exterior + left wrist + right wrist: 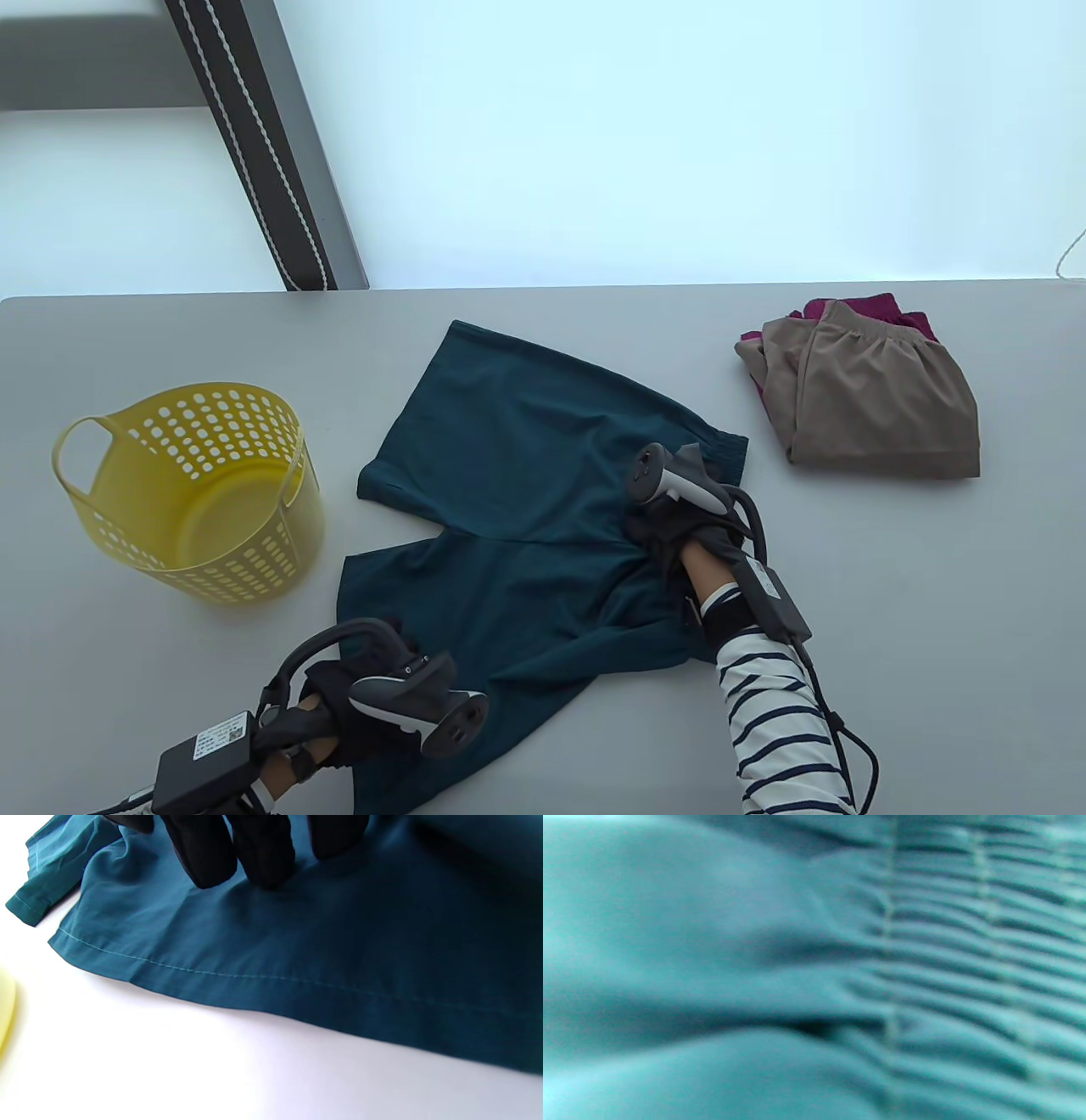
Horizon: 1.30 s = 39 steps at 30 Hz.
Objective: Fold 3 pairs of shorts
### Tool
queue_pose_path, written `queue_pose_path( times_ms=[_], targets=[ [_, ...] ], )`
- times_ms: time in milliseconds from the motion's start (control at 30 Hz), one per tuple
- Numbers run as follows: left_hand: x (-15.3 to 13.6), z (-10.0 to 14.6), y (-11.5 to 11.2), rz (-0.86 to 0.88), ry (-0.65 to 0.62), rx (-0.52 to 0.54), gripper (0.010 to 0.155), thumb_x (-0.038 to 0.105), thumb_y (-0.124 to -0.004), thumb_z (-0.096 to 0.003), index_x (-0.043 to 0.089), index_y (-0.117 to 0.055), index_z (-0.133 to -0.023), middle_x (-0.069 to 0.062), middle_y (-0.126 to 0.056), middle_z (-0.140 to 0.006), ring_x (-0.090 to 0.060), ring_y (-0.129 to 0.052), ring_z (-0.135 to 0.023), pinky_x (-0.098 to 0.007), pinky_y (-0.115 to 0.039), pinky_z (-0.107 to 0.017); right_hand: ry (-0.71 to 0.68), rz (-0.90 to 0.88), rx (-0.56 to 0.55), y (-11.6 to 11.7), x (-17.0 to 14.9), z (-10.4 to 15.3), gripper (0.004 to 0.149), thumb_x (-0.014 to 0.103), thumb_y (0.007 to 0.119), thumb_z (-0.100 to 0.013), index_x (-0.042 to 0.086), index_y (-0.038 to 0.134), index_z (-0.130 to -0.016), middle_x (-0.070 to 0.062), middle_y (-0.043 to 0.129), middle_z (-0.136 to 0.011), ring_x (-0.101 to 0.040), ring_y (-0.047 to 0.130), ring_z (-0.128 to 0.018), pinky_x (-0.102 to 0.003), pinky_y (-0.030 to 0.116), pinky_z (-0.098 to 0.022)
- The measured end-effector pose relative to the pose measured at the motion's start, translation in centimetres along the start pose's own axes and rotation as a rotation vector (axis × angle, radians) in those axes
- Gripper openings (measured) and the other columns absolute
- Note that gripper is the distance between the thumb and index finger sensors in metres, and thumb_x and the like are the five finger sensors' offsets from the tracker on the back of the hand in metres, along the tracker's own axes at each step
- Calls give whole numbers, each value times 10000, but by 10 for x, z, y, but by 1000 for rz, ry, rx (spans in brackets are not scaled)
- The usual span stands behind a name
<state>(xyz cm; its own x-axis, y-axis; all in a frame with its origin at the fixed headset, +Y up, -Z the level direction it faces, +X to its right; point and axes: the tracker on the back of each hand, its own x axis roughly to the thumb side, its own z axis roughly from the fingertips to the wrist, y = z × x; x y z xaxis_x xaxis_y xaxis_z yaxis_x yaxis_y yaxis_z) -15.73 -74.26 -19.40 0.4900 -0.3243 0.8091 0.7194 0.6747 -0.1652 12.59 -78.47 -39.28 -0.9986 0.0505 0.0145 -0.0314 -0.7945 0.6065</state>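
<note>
Teal shorts lie spread across the middle of the grey table, legs toward the left, gathered waistband toward the right. The right hand sits on the waistband end, where the cloth bunches into creases; whether its fingers grip or only press there cannot be told. The left hand rests on the near leg by its stitched hem, fingers laid fairly straight on the fabric, holding nothing. At far right, tan shorts lie folded on top of magenta shorts. A yellow perforated basket stands at left.
</note>
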Motion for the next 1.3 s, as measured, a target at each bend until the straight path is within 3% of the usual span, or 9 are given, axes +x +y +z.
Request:
queue_pose_path(
  times_ms=[100, 333, 433, 533, 667, 767, 833, 1033, 1300],
  targets=[
    [-3, 1, -2, 16, 9, 7, 670, 600, -487, -435, 318, -494, -1042, -105, -666, -1125, -411, -730, -1033, -665, -506, -752, -16, 50, -64, 0, -3, 9, 827, 537, 419, -485, 168, -173, -930, -270, -157, -934, -564, -65, -839, -642, 123, -622],
    [-43, 22, -12, -179, 361, 71, 950, 609, -450, -431, 21, -123, -1102, -280, -482, -1173, -459, -703, -1027, -689, -516, -732, -124, 232, -309, -15, -26, 82, 859, 547, 424, -487, 121, -173, -933, -317, -103, -952, -603, -3, -839, -660, 170, -604],
    [-52, 31, -17, -53, 385, 112, 931, 603, -451, -434, 29, -173, -1111, -255, -533, -1159, -433, -748, -1003, -676, -539, -734, -183, 252, -371, -15, -38, 117, 878, 558, 447, -490, 115, -160, -943, -310, -61, -981, -600, 43, -866, -658, 200, -618],
    [-49, 25, -29, 16, 362, 35, 863, 616, -445, -426, 98, -401, -1114, -254, -581, -1137, -439, -774, -975, -694, -536, -722, -242, 210, -337, -4, -47, 141, 905, 545, 515, -496, 87, -109, -965, -298, 112, -1039, -582, 202, -917, -644, 304, -642],
    [-45, 9, -55, 5, 364, -101, 881, 651, -443, -393, 109, -433, -1087, -278, -530, -1118, -463, -733, -973, -722, -513, -705, -309, 197, -181, 23, -48, 147, 849, 473, 621, -487, 35, 139, -1031, -276, 346, -1037, -540, 440, -914, -611, 457, -631],
    [-46, 4, -68, -30, 376, -103, 887, 635, -399, -359, 95, -339, -1061, -213, -536, -1099, -402, -746, -968, -692, -538, -713, -346, 289, 7, 56, -43, 138, 733, 410, 682, -471, 52, 368, -1029, -251, 460, -1007, -511, 546, -891, -588, 523, -616],
    [-49, 5, -70, 44, 371, -71, 881, 633, -441, -365, 100, -356, -1061, -204, -551, -1094, -393, -751, -964, -690, -536, -717, -333, 360, 51, 71, -41, 135, 855, 366, 722, -447, 19, 166, -996, -313, 222, -965, -553, 414, -869, -585, 515, -603],
    [-60, 6, -68, 44, 413, 27, 710, 571, -525, -384, 221, -462, -999, -57, -679, -1023, -254, -855, -899, -616, -613, -734, -285, 463, -319, 67, -29, 138, 659, 405, 741, -426, 110, 496, -962, -232, 628, -910, -400, 802, -791, -515, 689, -586],
    [-63, 7, -65, -28, 503, 121, 427, 484, -631, -421, 368, -629, -832, 127, -845, -849, -98, -986, -744, -531, -694, -732, -287, 524, -449, 69, -25, 140, 605, 443, 763, -359, 198, 617, -892, -165, 743, -861, -310, 923, -711, -482, 749, -573]
  ],
)
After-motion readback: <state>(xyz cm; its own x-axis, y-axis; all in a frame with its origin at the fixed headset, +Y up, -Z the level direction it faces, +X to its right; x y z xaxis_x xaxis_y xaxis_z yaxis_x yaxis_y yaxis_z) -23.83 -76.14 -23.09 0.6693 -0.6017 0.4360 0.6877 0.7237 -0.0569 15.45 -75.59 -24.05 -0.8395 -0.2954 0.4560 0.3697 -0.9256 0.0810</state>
